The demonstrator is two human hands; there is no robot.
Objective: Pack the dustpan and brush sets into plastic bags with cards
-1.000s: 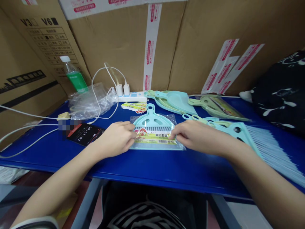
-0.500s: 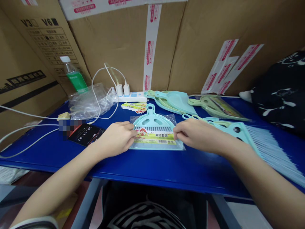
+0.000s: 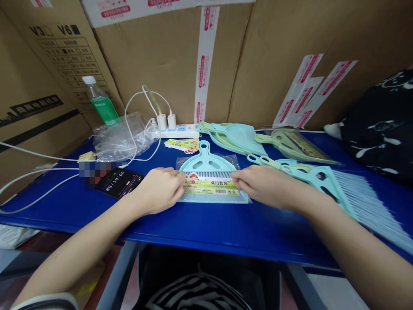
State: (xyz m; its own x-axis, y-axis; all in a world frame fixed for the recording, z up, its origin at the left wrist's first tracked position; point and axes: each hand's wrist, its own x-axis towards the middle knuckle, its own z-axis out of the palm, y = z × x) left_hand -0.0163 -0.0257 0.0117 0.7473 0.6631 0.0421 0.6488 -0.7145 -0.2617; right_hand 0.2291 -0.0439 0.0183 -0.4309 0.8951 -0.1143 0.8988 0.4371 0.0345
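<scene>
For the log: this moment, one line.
left hand: pinches bagged dustpan set | right hand: same | surface: blue table

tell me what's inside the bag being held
A blue dustpan, brush bristles and a yellow label card. The left hand and right hand cover the sides of the bag.

Table (image 3: pixel 206 228) bare in front of bagged dustpan (image 3: pixel 208 165); phone (image 3: pixel 119 181) blocks L, brushes (image 3: pixel 325 178) R, dustpans (image 3: pixel 237 135) behind.

We look from a single head-worn camera, forward and down, close over the blue table (image 3: pixel 200 228), facing a wall of cardboard boxes (image 3: pixel 274 64).
</scene>
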